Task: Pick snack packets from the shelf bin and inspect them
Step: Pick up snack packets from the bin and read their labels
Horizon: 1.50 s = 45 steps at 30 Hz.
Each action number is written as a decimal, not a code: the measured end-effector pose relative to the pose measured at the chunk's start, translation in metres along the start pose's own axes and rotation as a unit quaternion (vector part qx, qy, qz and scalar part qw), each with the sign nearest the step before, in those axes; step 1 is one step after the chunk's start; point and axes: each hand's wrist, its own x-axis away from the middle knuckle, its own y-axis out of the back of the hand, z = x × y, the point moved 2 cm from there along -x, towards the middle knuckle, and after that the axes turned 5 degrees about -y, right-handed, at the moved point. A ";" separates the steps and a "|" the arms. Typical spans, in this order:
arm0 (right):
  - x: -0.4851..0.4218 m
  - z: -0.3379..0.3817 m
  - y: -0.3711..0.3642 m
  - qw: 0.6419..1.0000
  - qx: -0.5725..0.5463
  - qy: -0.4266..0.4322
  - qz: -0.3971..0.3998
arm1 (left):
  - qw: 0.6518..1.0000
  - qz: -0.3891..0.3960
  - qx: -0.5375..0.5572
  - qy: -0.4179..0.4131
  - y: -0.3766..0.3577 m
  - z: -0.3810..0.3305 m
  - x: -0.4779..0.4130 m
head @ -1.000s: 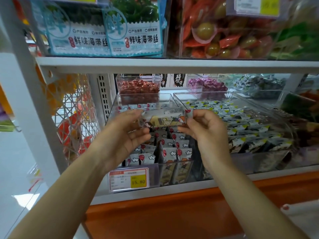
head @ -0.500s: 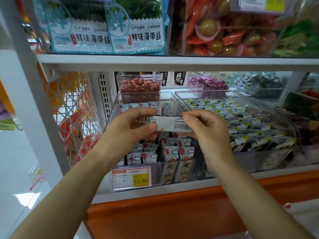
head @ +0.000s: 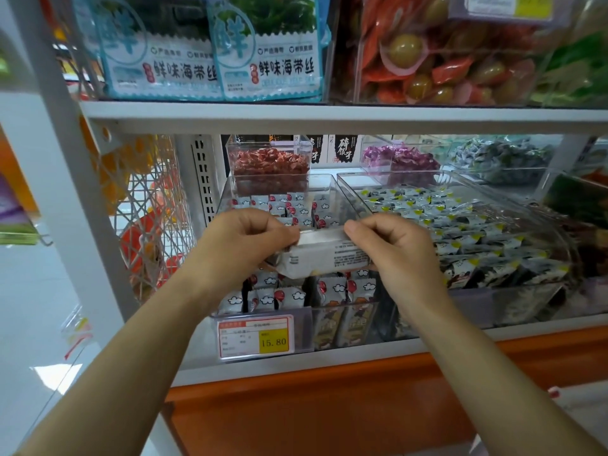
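One packet [head: 324, 260] bridges left grip [head: 243, 248] and right grip [head: 394, 255]

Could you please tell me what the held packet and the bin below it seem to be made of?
The packet looks like thin plastic film, perhaps foil-lined, matte white on this side; it creases and carries small print. The bin looks like rigid clear plastic, glossy; other packets show through its walls.

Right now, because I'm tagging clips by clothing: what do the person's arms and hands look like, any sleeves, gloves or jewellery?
The left forearm and right forearm are bare to the frame's edge, no sleeves. The left hand and right hand wear no gloves; no ring, watch or bracelet shows.
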 end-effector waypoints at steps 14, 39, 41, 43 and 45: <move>-0.006 -0.001 0.005 0.996 -0.027 -0.051 0.066 | 0.996 0.046 -0.074 -0.014 0.002 0.003 0.000; -0.001 0.003 0.000 0.983 -0.059 -0.077 0.159 | 1.000 -0.025 0.011 0.000 -0.002 0.016 -0.007; -0.003 0.006 0.000 0.992 -0.040 -0.050 0.109 | 0.999 -0.044 0.012 -0.008 -0.003 0.015 -0.009; -0.010 0.008 0.005 0.999 -0.030 -0.037 0.021 | 0.996 -0.079 -0.031 -0.015 0.001 0.016 -0.014; -0.018 0.004 0.012 0.998 0.016 -0.037 -0.051 | 0.986 -0.130 -0.096 -0.033 0.009 0.017 -0.020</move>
